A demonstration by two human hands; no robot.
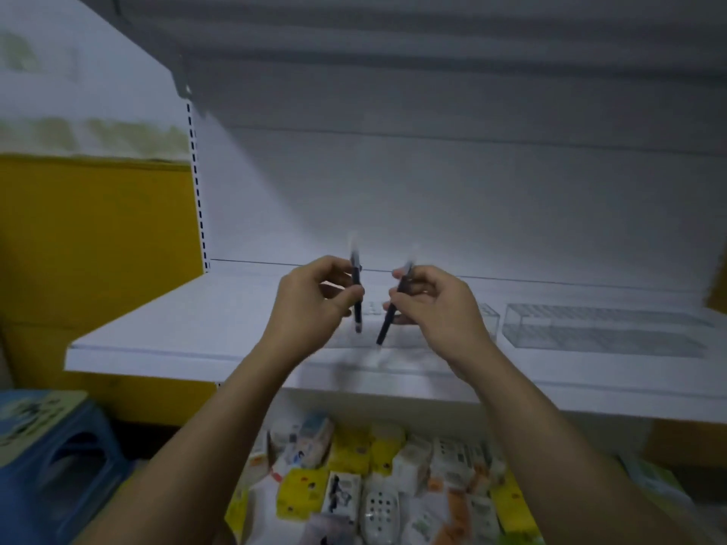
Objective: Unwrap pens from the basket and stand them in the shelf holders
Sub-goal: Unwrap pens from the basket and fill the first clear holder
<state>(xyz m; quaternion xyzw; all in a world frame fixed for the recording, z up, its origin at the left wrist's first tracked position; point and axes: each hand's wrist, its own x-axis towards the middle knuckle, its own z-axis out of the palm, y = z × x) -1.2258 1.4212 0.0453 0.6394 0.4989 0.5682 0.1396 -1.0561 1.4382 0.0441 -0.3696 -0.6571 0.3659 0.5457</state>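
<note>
I have a dark pen in each hand above the white shelf (165, 332). My left hand (310, 298) pinches the left pen (357, 304) nearly upright; my right hand (430, 304) pinches the right pen (393, 316), tilted, tip down. Both slim barrels look smooth and matte, with what seems a clear cap or wrap at the top, too blurred to tell. I judge the clear, gridded plastic holder (606, 330) needs a vertical entry, so I'd straighten the right pen first. Mixed stationery packets (350, 450) lie below the shelf.
</note>
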